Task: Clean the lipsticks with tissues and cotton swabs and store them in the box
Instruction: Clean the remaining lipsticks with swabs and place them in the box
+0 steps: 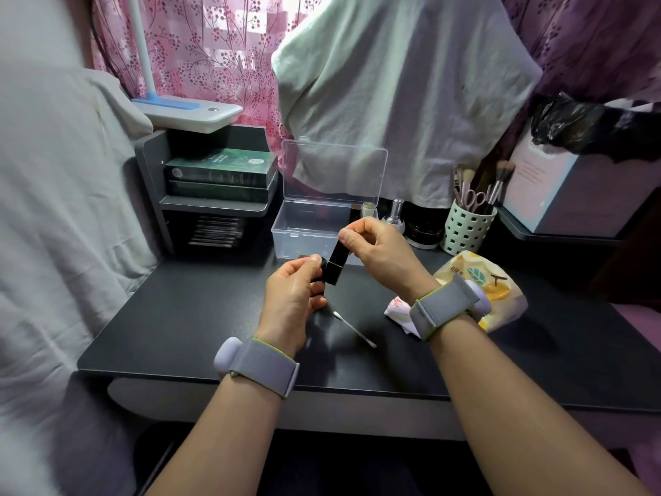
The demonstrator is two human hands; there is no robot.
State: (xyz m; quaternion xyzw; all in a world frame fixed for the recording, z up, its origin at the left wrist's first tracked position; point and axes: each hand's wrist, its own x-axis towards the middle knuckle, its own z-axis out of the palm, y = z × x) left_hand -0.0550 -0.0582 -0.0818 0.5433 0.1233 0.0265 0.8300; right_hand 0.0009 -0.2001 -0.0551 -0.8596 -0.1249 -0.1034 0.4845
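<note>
**Black lipstick held in both hands above a dark desk**

A person seated at a black desk point(214, 316) holds a black lipstick point(334, 266) in the air between both hands, in front of a clear plastic box point(307, 227). The right hand point(379, 252) pinches the upper end of the square tube between thumb and curled fingers, tilting it down toward the left. The left hand point(293, 295) has its thumb and curled fingers closed on the lower, rounder black part, which touches the tube; whether the two parts are joined or just apart cannot be told from here. Both wrists wear grey fabric bands.

The box stands at the back of the desk with its lid point(334, 173) raised upright; something dark lies at its right end, too dim to name. On the desktop just beneath the hands lies a cotton swab point(354, 329), and beside it, near the right wrist, a crumpled tissue point(397, 309) with pink marks. A yellow patterned tissue pack point(497, 291) sits behind the right wrist. Farther back, a pale green perforated cup point(468, 230) holds make-up brushes and scissors, near small bottles. A grey shelf point(214, 205) at left carries green boxes, with a white lamp base point(189, 112) on top.
</note>
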